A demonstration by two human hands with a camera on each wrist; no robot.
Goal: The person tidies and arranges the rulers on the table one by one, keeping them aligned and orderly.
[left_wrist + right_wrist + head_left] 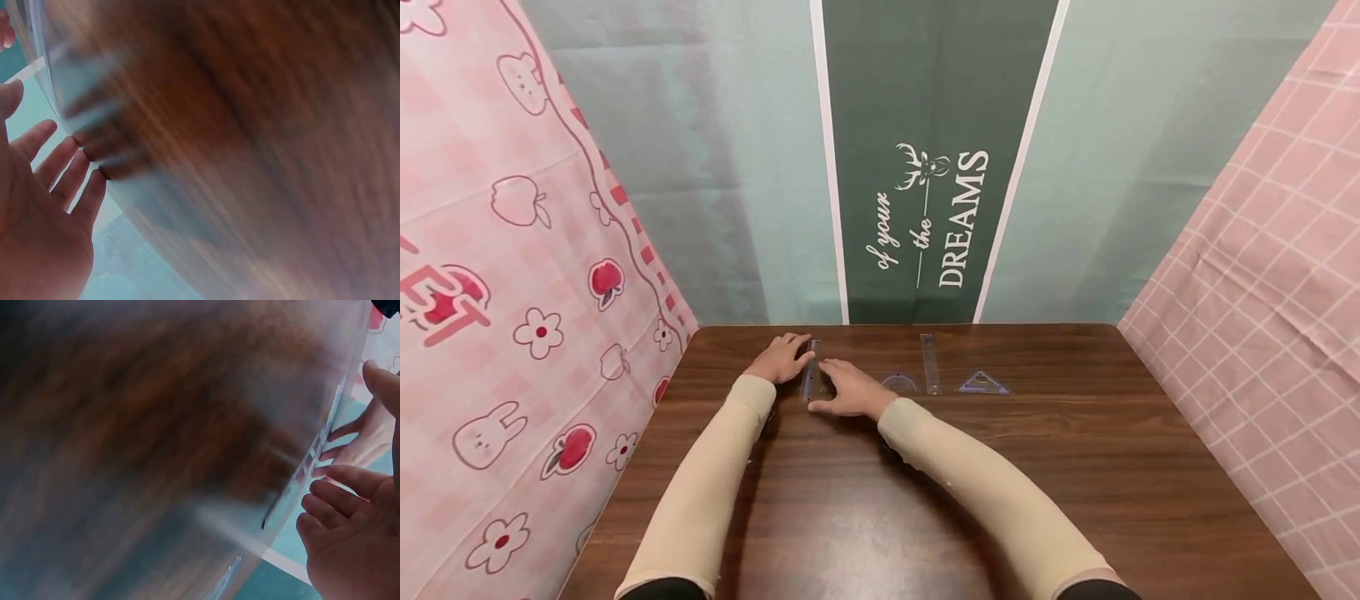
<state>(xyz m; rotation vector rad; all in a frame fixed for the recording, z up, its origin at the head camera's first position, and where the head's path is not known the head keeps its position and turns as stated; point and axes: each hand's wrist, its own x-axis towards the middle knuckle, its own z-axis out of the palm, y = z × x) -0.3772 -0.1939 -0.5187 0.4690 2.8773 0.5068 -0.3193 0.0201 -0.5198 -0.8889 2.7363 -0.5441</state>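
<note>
Two hands (778, 360) (852, 392), two triangles (808, 385) (988, 387), one protractor (898, 384), one ruler (930, 364)

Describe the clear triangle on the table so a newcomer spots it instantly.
On the brown wooden table, look toward the far edge, right of the right hand. Go past the half-round protractor and the straight ruler to the rightmost clear piece. Unlike those two, the triangle has three straight sides and blue marking.

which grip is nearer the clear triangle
Right: the right grip is left of the clear triangle, with a protractor and ruler between; the left grip is farther left.
</note>
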